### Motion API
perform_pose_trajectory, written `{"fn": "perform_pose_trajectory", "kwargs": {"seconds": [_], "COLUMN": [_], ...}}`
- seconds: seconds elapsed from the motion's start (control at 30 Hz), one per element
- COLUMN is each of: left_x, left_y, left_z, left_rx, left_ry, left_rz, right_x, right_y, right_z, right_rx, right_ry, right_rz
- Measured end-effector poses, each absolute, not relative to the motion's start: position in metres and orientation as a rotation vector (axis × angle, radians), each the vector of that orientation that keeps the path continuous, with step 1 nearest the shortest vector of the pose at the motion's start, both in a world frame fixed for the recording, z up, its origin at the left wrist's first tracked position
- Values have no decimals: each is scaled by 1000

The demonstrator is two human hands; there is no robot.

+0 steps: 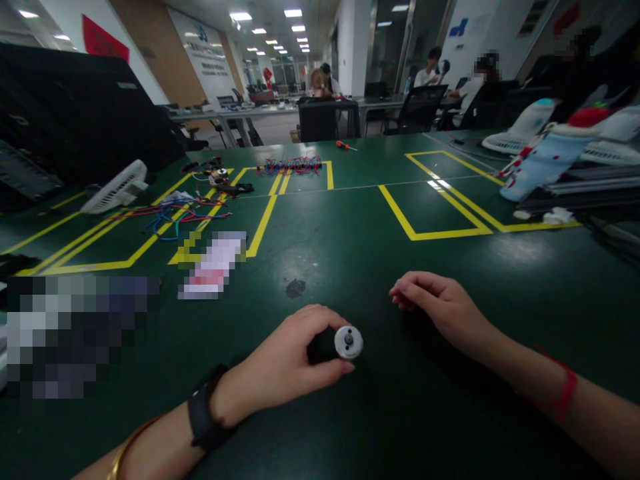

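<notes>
My left hand (295, 353) grips a small cylindrical motor (349, 341) between thumb and fingers. The motor's round silver end face points up toward me, with a central shaft and small dark holes around it; its dark body is partly hidden by the hand. To the right, my right hand (435, 300) is held just above or on the green table (380, 413), its fingers curled and pressed together. Whatever may be between those fingertips is hidden. A gap separates the right hand from the motor.
Yellow tape (450, 235) marks boxes on the table. Loose coloured wires (185, 212), a wire bundle (293, 165), a screwdriver (345, 145) and a white fan (117, 187) lie farther off. A blue bottle (545, 163) leans at right. A blurred card (215, 263) lies left. People sit behind.
</notes>
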State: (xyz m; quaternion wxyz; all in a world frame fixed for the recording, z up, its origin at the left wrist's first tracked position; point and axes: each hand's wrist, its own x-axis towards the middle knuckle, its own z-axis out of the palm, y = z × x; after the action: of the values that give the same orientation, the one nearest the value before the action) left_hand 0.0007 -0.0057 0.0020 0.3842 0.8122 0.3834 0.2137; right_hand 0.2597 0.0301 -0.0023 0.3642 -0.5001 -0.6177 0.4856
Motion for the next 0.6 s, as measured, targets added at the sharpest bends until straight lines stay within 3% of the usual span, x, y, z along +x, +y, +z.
{"fn": "perform_pose_trajectory", "kwargs": {"seconds": [0.3, 0.6], "left_x": [1, 2], "left_y": [-5, -5], "left_z": [1, -1], "left_rx": [2065, 2098], "left_ry": [977, 992], "left_rz": [540, 558], "right_x": [263, 237], "right_y": [30, 15], "right_z": [-2, 4], "right_rx": [-1305, -989], "right_ry": [-1622, -2242], "right_rz": [1237, 783]}}
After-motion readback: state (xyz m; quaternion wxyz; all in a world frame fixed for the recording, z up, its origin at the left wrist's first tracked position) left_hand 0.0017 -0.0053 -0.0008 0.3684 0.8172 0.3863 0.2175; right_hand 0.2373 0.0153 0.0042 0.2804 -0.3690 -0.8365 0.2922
